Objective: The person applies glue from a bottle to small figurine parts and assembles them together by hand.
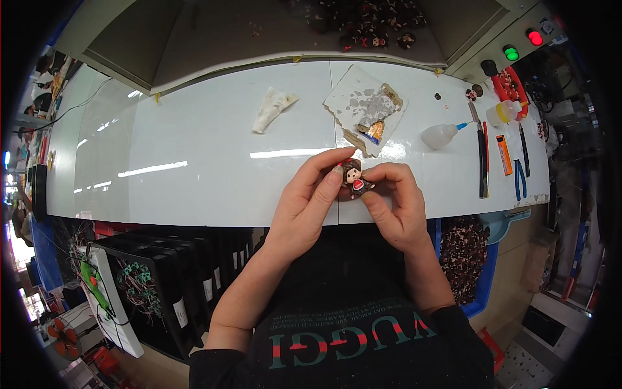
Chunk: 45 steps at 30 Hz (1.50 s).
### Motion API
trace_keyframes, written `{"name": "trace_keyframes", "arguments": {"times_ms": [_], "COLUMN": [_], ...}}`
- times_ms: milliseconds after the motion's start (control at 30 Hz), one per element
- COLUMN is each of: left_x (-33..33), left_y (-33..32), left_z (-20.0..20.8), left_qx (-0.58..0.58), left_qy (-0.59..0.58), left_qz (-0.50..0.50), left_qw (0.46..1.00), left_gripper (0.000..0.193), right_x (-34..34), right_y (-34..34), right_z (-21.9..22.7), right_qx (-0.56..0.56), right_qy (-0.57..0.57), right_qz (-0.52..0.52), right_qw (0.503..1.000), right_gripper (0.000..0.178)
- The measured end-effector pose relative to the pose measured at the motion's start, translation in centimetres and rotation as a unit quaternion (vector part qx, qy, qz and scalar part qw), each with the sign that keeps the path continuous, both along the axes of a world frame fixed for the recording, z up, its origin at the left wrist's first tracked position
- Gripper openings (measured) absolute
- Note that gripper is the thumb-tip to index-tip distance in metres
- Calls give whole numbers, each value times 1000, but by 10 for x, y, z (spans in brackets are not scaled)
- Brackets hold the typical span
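Black shirt front fills the foreground, and past it, over the near edge of the desk, the left hand and right hand pinch a small brown figurine from either side, its long axis pointing head-first toward the far edge, neither hand nearer.

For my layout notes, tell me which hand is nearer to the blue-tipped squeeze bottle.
Right. The right hand is below and left of the blue-tipped squeeze bottle, holding the brown figurine; the left hand, on the figurine's other side, is farther left.
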<state>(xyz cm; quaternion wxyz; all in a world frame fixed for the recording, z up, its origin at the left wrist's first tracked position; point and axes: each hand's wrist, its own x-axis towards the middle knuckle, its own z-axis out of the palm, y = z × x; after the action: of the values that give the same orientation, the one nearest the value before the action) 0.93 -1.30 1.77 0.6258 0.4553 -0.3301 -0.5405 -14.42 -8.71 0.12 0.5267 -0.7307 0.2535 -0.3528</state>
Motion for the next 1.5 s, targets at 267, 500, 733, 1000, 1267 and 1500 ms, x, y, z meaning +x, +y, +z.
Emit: {"name": "trace_keyframes", "arguments": {"times_ms": [267,500,733,1000,1267,1500], "left_x": [2,1,1,0,7,13], "left_y": [3,8,10,11,13,15], "left_z": [-2,-1,-7,-8,-6,-12], "left_qx": [-4,-1,-16,-9,-19,-33], "left_qy": [-34,-37,-79,-84,-94,-22], "left_qz": [2,-8,-2,4,-29,-15], "left_qw": [999,999,997,996,995,999], "left_gripper": [31,33,37,37,38,42], "right_x": [5,5,8,10,11,2], "right_y": [6,7,9,12,13,1], "right_z": [-10,-10,-7,-8,-7,8], "right_qx": [-3,-27,-44,-44,-43,-154], "right_qy": [7,7,3,8,0,64], "right_qz": [-19,-25,-27,-33,-36,-42], "right_qw": [1000,999,999,998,998,985], "right_gripper": [42,41,37,35,37,49]}}
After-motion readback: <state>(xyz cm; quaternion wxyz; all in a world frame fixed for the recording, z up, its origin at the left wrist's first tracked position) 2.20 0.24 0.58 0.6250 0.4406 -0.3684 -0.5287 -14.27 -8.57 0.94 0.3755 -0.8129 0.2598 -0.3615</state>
